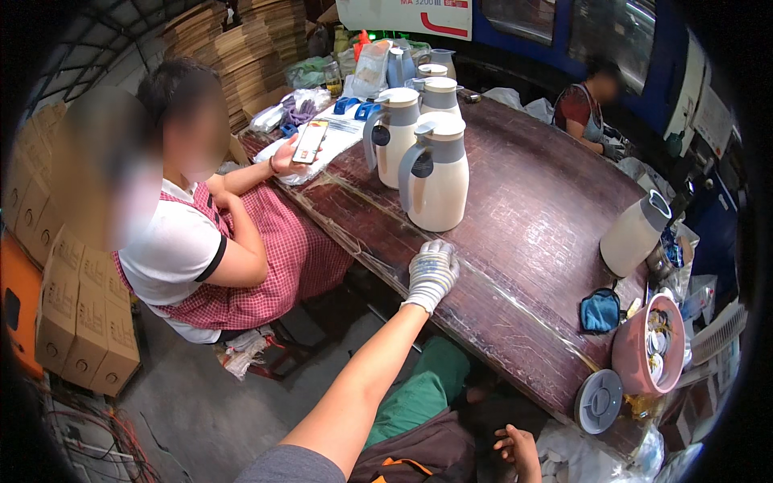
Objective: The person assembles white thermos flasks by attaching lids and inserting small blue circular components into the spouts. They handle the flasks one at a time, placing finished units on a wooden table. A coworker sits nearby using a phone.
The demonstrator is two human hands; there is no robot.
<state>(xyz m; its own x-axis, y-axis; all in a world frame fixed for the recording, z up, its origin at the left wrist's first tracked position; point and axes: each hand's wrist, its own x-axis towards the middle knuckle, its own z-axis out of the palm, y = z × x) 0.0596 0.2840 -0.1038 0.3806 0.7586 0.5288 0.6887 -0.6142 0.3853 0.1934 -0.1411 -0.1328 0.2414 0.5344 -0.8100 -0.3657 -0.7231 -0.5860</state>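
My left hand, in a white striped knit glove, rests on the near edge of the dark red-brown table. Its fingers are folded under and nothing shows in them. Just beyond it stands a cream jug with a grey collar, grey handle and white lid. A second cream jug stands behind, with more jugs further back. Low in the picture, my bare right hand hangs below the table edge, fingers loosely bent and apart, holding nothing.
A lidless jug, a blue cloth pouch, a pink bucket of small parts and a grey round lid are at the right. A seated person holds a phone at the left; another person sits beyond the table.
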